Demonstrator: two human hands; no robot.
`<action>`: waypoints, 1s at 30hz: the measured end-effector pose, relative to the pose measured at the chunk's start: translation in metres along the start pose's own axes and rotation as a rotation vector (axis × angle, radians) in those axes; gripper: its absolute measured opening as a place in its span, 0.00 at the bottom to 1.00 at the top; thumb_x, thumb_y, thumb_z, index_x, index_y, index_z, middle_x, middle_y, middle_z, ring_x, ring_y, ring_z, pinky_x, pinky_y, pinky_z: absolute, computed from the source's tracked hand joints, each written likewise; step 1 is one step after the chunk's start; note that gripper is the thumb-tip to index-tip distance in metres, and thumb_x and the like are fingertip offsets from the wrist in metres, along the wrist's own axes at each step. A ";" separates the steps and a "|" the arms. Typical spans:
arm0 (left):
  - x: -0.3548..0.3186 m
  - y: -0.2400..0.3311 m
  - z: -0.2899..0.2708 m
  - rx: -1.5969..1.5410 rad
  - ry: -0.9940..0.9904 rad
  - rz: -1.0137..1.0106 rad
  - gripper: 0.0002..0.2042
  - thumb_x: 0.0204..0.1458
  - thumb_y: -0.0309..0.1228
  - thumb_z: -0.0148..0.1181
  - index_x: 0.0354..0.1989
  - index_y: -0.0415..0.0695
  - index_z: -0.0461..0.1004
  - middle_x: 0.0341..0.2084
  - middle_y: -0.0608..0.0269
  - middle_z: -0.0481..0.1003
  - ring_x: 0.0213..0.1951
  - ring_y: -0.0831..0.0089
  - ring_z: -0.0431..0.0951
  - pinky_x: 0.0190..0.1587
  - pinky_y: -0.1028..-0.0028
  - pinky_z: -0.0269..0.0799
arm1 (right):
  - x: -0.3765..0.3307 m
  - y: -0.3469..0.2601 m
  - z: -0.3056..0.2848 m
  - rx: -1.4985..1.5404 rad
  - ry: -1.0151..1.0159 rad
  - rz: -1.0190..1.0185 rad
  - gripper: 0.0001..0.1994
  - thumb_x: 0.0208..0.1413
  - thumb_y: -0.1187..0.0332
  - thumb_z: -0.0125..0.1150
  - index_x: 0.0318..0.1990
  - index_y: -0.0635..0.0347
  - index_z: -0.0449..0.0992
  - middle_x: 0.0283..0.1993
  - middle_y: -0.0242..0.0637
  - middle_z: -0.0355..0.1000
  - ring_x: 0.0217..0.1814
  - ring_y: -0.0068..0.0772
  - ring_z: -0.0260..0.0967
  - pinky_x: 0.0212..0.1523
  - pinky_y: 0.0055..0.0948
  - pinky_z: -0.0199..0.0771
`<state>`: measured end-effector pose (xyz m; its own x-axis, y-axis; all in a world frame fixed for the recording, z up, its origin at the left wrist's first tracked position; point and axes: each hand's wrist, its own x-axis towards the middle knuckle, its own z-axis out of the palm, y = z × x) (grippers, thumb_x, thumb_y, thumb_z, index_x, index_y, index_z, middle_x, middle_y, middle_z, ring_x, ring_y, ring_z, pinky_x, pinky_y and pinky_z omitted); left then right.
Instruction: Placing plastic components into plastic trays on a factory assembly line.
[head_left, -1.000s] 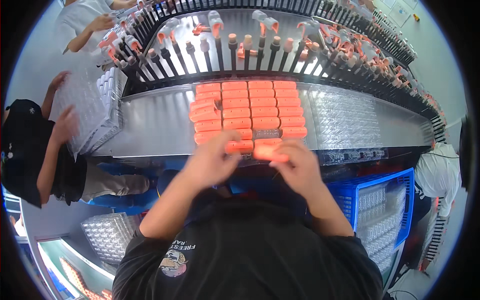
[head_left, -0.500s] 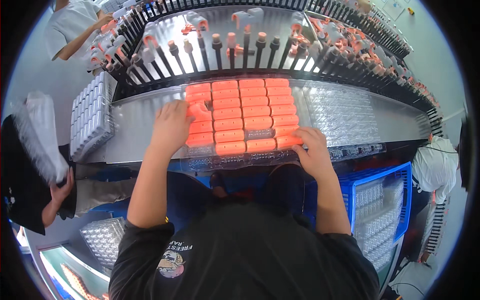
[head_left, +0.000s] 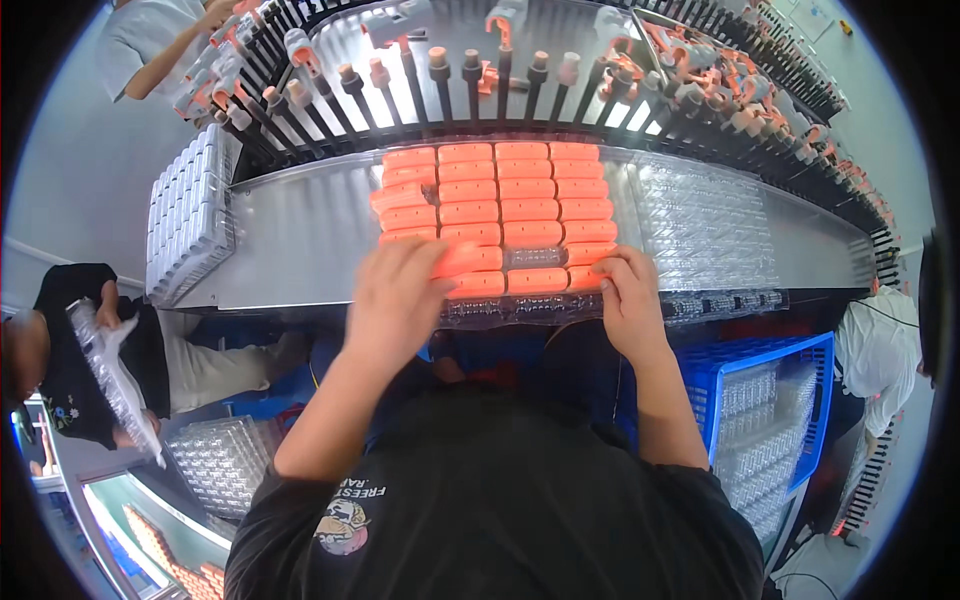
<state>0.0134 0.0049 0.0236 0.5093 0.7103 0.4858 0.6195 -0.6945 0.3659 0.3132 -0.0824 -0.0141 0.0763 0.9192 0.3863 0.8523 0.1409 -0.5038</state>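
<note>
Head view: I have both hands on the tray of orange pieces.

My left hand (head_left: pixel 398 300) lies flat, fingers spread over the orange pieces (head_left: pixel 500 205) at the clear tray's (head_left: pixel 520 308) near left corner; my right hand (head_left: pixel 628 298) curls on its near right edge. The tray sits on the metal worktop (head_left: pixel 290 240), beside empty clear trays (head_left: pixel 705 225).

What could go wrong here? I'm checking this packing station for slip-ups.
One slot in the clear tray looks unfilled among the orange pieces; it might get missed. The left hand lies across the near rows and could knock pieces askew. The right hand grips the tray's near edge, which may flex.
</note>
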 end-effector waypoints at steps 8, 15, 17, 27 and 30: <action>0.039 0.034 0.100 -0.155 -0.058 0.134 0.11 0.48 0.30 0.66 0.40 0.43 0.79 0.36 0.59 0.77 0.42 0.59 0.77 0.47 0.62 0.74 | 0.000 0.001 0.006 -0.006 0.036 -0.024 0.11 0.50 0.80 0.55 0.41 0.60 0.74 0.50 0.44 0.67 0.53 0.52 0.64 0.56 0.44 0.65; 0.052 -0.006 0.067 -0.056 0.006 -0.136 0.07 0.51 0.28 0.61 0.39 0.44 0.78 0.40 0.57 0.78 0.45 0.57 0.77 0.48 0.59 0.73 | -0.001 0.006 0.007 -0.007 0.059 -0.045 0.11 0.49 0.80 0.56 0.42 0.59 0.73 0.49 0.42 0.67 0.53 0.51 0.63 0.56 0.44 0.65; 0.052 -0.042 0.051 -0.008 0.045 -0.211 0.08 0.52 0.29 0.61 0.40 0.44 0.78 0.42 0.55 0.78 0.47 0.56 0.77 0.50 0.58 0.73 | 0.000 0.009 0.011 0.005 0.049 -0.034 0.11 0.49 0.79 0.56 0.42 0.59 0.73 0.50 0.42 0.67 0.53 0.51 0.63 0.56 0.44 0.64; 0.077 -0.126 0.011 0.200 -0.491 -0.259 0.16 0.54 0.31 0.60 0.51 0.44 0.76 0.49 0.51 0.77 0.52 0.50 0.76 0.54 0.57 0.71 | 0.035 -0.029 0.020 -0.147 -0.053 -0.101 0.08 0.49 0.68 0.63 0.38 0.55 0.77 0.44 0.36 0.73 0.50 0.42 0.70 0.52 0.42 0.66; 0.084 -0.116 0.013 0.165 -0.573 -0.292 0.17 0.54 0.31 0.60 0.53 0.43 0.74 0.51 0.52 0.77 0.55 0.50 0.75 0.56 0.58 0.70 | 0.043 -0.050 0.046 -0.126 -0.108 -0.167 0.12 0.49 0.63 0.66 0.40 0.55 0.78 0.42 0.36 0.74 0.48 0.42 0.71 0.51 0.40 0.66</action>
<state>-0.0081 0.1469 0.0120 0.5157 0.8467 -0.1309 0.8403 -0.4699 0.2705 0.2501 -0.0325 -0.0080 -0.1215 0.9220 0.3676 0.9066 0.2538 -0.3370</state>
